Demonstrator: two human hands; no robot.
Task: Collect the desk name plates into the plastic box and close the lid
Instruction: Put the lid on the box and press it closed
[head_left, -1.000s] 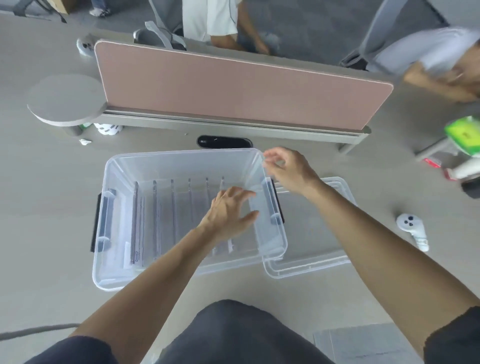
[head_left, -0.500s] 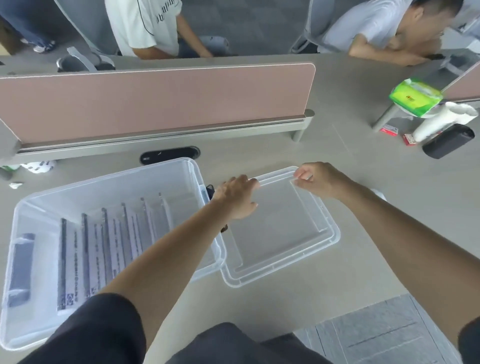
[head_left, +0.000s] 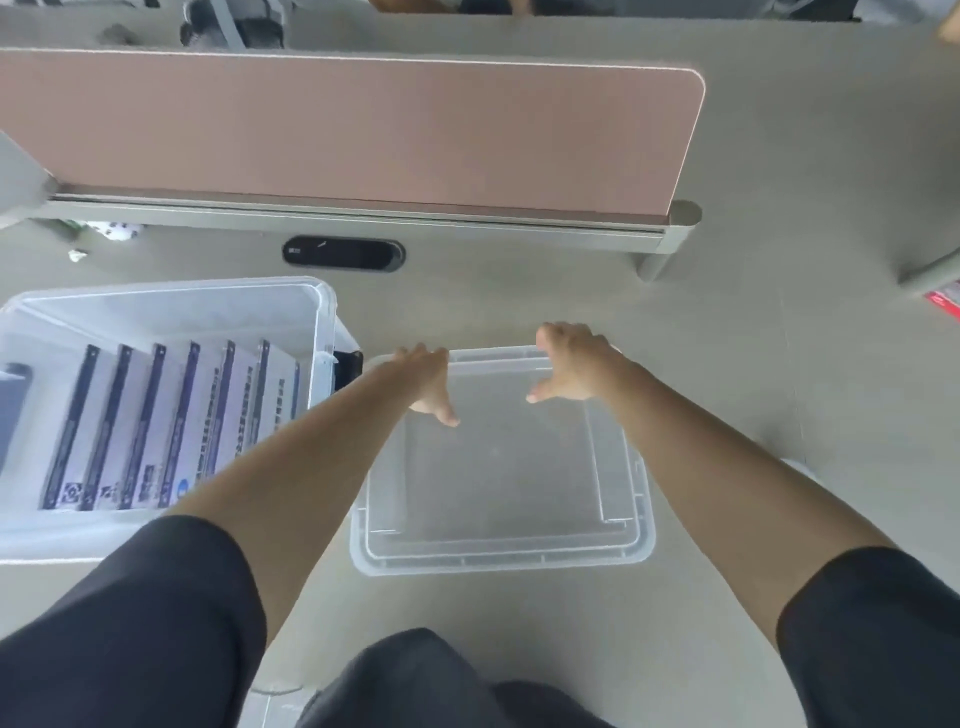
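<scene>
While the lid lies apart from the box, we treat closing as the step in hand. We work on the bench, bounded on its far side by the pink divider panel. The plastic box stands open at our left. The lid lies flat on the bench just beside the box's right wall, apparently rim-up. The name plates stand in a leaning row inside the box. We see none on the bench, so we judge collection complete.

Our left hand sits at the lid's far left corner and our right hand on the far rim toward the right. Each thumb is spread away from its fingers and lies over the lid's inner face. The fingers reach across the far rim, and we cannot tell whether they have hooked beneath it.

To do this step well:

1. We secure both hands evenly on the rim so the thin plastic does not twist.
2. We lift level and turn the lid over if it is indeed rim-up.
3. We confirm that no plate projects above the box rim.
4. We align the corners, press down all round, then engage the black latch at the box end.
</scene>
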